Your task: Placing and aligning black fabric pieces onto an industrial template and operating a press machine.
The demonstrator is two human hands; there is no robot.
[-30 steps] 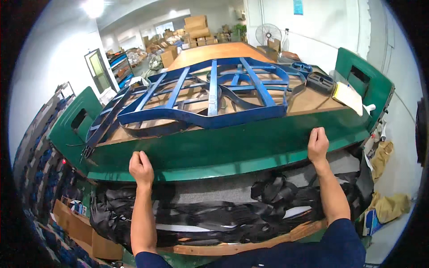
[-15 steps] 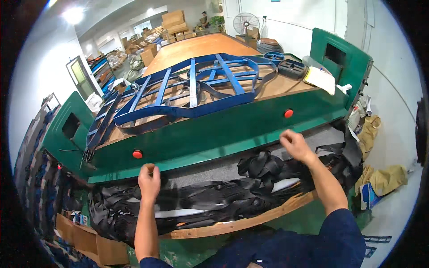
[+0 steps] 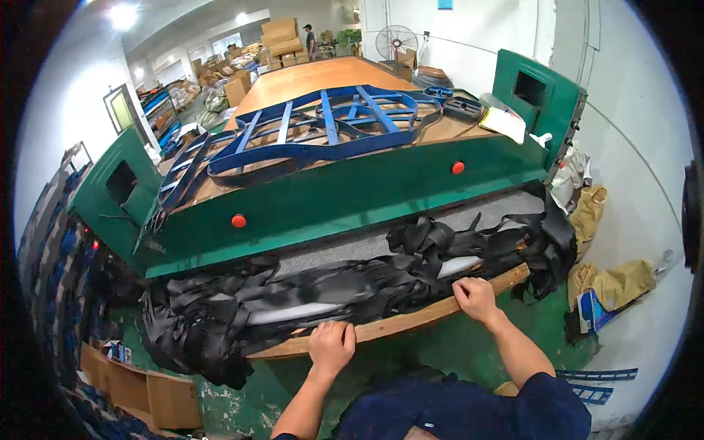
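The left hand and the right hand, fingers curled, are right at the wooden board; whether they grip it, one cannot tell! That board skirts the near side of heaped black strips, before the green machine.

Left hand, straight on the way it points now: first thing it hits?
Probably the heaped black strips, just past the wooden board. Depth is unclear: the left hand may already touch the board, or might pass above the strips.
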